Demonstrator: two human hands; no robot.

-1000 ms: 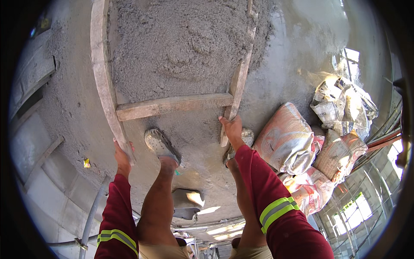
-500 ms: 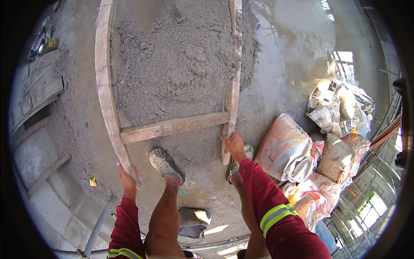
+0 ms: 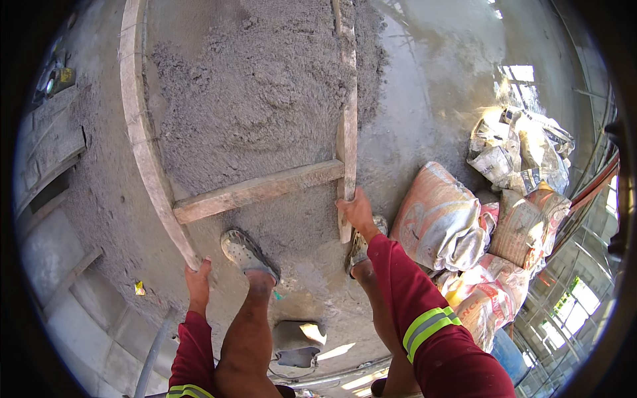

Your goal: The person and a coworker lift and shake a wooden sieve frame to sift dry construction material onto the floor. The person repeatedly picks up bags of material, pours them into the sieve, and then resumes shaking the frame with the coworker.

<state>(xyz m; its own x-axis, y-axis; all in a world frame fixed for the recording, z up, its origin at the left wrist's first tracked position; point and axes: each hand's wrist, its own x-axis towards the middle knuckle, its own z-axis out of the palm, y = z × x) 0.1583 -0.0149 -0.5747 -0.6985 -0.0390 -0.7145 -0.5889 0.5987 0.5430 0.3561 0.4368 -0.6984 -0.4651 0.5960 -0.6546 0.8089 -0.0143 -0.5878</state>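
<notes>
A wooden frame (image 3: 259, 191), two long rails joined by a crossbar, lies over a spread heap of wet grey mortar (image 3: 252, 106). At the near tip of its left rail (image 3: 142, 142), my left hand (image 3: 198, 284) is closed round the wood. My right hand (image 3: 359, 212) grips the right rail (image 3: 346, 132) just below the crossbar, thumb on the near side. The far ends of both rails run out of the picture. My feet, in mud-caked clogs (image 3: 247, 255), stand apart just behind the crossbar.
Several filled sacks (image 3: 434, 219) are piled on the right, with crumpled empty bags (image 3: 521, 149) beyond them. A dark upturned container (image 3: 298, 345) lies between my legs. Concrete blocks (image 3: 73, 312) and a grey pipe (image 3: 154, 355) line the left side.
The frame has shifted left in the picture, its left rail more than its right. Both hands move with it, and the left one now sits at the rail's very end.
</notes>
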